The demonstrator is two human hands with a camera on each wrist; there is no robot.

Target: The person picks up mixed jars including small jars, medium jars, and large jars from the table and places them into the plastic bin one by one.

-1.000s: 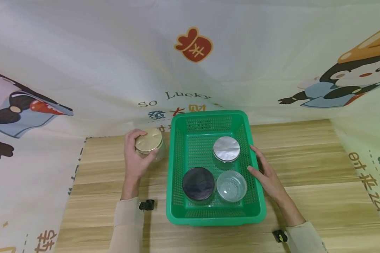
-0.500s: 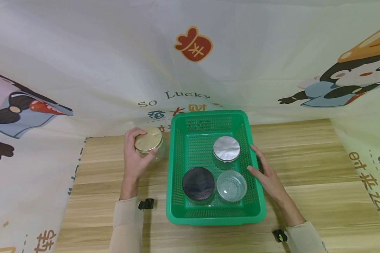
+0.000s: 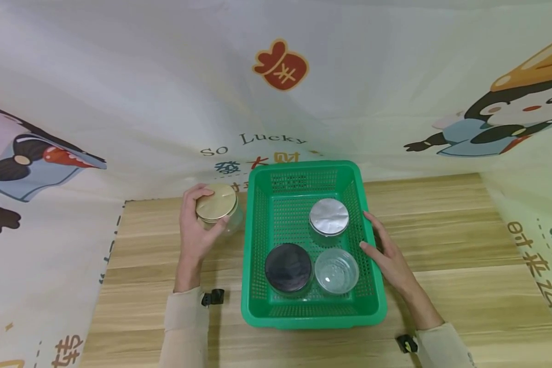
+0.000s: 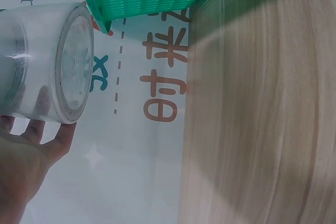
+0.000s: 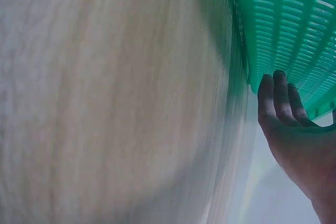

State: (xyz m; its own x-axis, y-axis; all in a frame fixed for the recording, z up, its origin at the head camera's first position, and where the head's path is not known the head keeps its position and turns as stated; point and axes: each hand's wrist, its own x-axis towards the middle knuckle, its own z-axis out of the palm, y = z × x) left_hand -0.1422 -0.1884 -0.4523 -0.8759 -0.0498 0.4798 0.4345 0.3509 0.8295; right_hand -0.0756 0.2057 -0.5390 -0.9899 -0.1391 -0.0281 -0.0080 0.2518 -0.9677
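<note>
My left hand (image 3: 200,225) grips a clear jar (image 4: 39,61) with a gold lid (image 3: 216,202), left of the green basket (image 3: 314,322). In the left wrist view the jar's round base shows, and it hangs clear of the table. Right of the basket, my right hand (image 3: 393,260) holds its side, thumb over the rim; in the right wrist view several fingers (image 5: 282,95) lie against the slotted outer wall. Inside stand a jar with a silver lid (image 3: 329,216), one with a dark lid (image 3: 288,268) and a clear round container (image 3: 337,272).
The basket stands on a wood-grain table (image 3: 441,225). A printed cloth (image 3: 372,102) rises behind the table and along both sides. A black strap end shows at each sleeve cuff (image 3: 184,301).
Between the frames the left hand and gold-lidded jar shift only very slightly. The right hand, the basket and its contents stay in place.
</note>
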